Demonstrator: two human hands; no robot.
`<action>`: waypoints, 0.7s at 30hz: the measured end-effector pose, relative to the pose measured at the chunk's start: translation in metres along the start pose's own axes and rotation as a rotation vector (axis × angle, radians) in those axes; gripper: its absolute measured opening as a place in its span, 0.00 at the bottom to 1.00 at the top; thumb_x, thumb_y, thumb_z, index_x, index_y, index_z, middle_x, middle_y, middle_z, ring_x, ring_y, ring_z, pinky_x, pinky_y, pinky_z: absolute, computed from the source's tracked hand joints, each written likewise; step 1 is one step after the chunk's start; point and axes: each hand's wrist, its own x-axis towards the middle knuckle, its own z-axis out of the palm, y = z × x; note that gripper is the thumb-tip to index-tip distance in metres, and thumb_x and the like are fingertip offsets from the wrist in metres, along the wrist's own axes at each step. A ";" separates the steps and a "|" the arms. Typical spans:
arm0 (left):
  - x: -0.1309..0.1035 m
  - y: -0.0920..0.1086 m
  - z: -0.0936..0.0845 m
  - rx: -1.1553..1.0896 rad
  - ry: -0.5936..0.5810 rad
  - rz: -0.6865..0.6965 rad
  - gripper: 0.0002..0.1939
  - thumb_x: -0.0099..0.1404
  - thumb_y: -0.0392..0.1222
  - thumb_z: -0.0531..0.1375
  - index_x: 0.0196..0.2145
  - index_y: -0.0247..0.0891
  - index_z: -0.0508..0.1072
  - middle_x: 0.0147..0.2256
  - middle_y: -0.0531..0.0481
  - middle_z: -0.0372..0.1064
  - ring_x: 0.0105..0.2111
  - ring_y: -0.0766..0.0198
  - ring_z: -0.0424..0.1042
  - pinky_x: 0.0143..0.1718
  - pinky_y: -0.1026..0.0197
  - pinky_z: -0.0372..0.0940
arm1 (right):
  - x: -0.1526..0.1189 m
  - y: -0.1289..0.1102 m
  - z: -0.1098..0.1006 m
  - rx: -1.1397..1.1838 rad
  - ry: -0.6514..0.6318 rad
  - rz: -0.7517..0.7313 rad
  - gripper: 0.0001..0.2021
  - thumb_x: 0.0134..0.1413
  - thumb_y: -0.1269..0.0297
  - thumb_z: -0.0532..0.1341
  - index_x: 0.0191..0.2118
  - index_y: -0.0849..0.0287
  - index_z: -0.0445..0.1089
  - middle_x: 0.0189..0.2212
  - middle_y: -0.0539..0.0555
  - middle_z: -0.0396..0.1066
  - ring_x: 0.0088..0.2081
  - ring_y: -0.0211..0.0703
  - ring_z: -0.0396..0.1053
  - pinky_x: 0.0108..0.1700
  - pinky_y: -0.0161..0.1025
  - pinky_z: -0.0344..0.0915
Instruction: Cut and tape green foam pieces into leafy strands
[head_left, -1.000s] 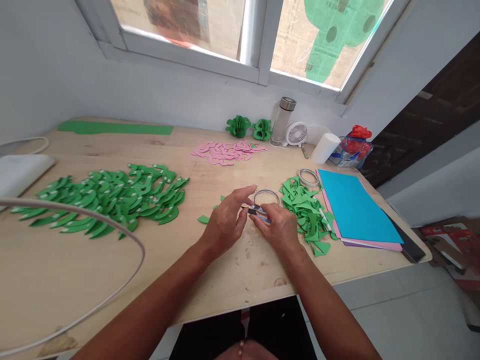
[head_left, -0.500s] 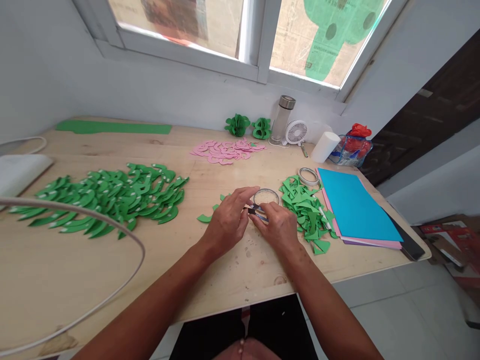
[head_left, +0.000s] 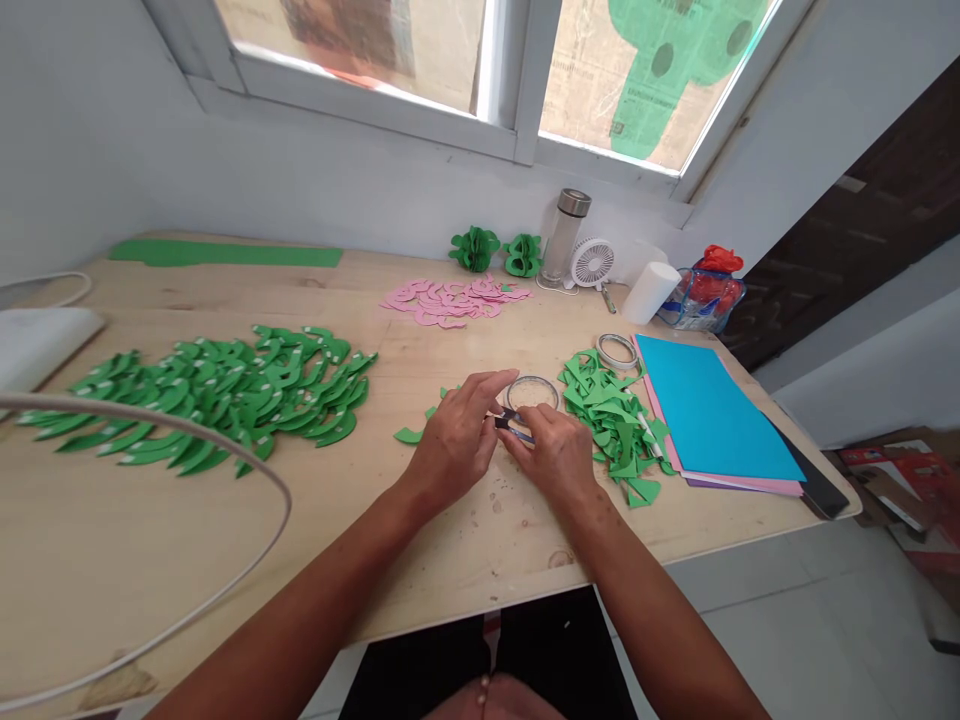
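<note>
Near the table's front middle, my right hand (head_left: 553, 447) is closed on a small dark-and-silver tool (head_left: 514, 428), perhaps a cutter or clippers. My left hand (head_left: 459, 432) is just to its left, its fingers curled toward the tool's tip; what they hold, if anything, is hidden. A tape roll (head_left: 532, 393) lies right behind both hands. Some green paper pieces (head_left: 409, 436) show beside my left hand, partly covered by it. To the right of my right hand is a pile of green scraps (head_left: 619, 420).
Curved green pieces with white tabs (head_left: 217, 390) spread at the left, under a looping cable (head_left: 279, 500). Pink pieces (head_left: 450, 302), a bottle (head_left: 562, 240) and a fan (head_left: 592, 263) are at the back. Blue sheets (head_left: 712, 410) and another tape roll (head_left: 616, 352) lie right.
Both hands stay in nearly the same place. The tool between them has shifted very slightly.
</note>
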 end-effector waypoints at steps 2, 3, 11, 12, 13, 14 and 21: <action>0.000 0.000 0.000 -0.014 0.004 -0.008 0.29 0.60 0.25 0.49 0.57 0.41 0.55 0.47 0.45 0.64 0.36 0.65 0.72 0.41 0.56 0.67 | 0.000 0.000 0.000 0.005 0.004 0.004 0.14 0.58 0.52 0.56 0.36 0.58 0.71 0.28 0.52 0.73 0.29 0.40 0.69 0.29 0.35 0.51; 0.000 0.000 0.000 -0.021 0.007 -0.011 0.29 0.60 0.25 0.49 0.57 0.41 0.55 0.47 0.45 0.64 0.35 0.65 0.72 0.41 0.56 0.67 | 0.000 0.001 0.001 0.007 0.005 0.006 0.14 0.58 0.52 0.57 0.36 0.58 0.71 0.28 0.53 0.74 0.29 0.40 0.69 0.29 0.35 0.51; 0.000 -0.001 0.000 -0.055 0.025 -0.025 0.28 0.60 0.25 0.50 0.57 0.42 0.55 0.47 0.45 0.63 0.34 0.67 0.71 0.41 0.57 0.67 | 0.000 0.001 0.001 0.003 0.006 0.014 0.15 0.58 0.52 0.56 0.37 0.58 0.71 0.28 0.53 0.74 0.29 0.40 0.69 0.29 0.35 0.51; 0.000 -0.001 0.000 -0.058 0.024 -0.027 0.28 0.60 0.25 0.50 0.57 0.42 0.55 0.47 0.45 0.63 0.34 0.67 0.70 0.41 0.57 0.67 | 0.000 0.001 0.000 0.002 0.005 0.014 0.15 0.58 0.52 0.56 0.37 0.58 0.71 0.29 0.53 0.74 0.29 0.40 0.69 0.29 0.35 0.51; 0.000 -0.001 0.000 -0.060 0.022 -0.027 0.28 0.60 0.25 0.50 0.57 0.42 0.55 0.47 0.45 0.63 0.34 0.67 0.70 0.41 0.58 0.67 | 0.000 0.000 0.000 0.002 0.003 0.015 0.15 0.58 0.52 0.56 0.37 0.58 0.71 0.29 0.53 0.74 0.29 0.40 0.69 0.29 0.35 0.51; 0.000 -0.001 0.001 -0.062 0.022 -0.028 0.28 0.60 0.25 0.50 0.57 0.42 0.55 0.47 0.45 0.63 0.34 0.67 0.70 0.41 0.58 0.67 | 0.000 0.000 0.000 0.001 0.002 0.015 0.15 0.58 0.52 0.56 0.37 0.58 0.71 0.29 0.53 0.74 0.29 0.40 0.69 0.29 0.35 0.51; 0.001 -0.001 0.001 -0.052 0.024 0.001 0.29 0.59 0.25 0.49 0.56 0.41 0.56 0.45 0.45 0.64 0.36 0.65 0.69 0.42 0.56 0.67 | 0.000 0.000 -0.001 0.002 -0.010 0.019 0.14 0.58 0.52 0.56 0.36 0.57 0.71 0.28 0.52 0.74 0.29 0.40 0.69 0.29 0.35 0.51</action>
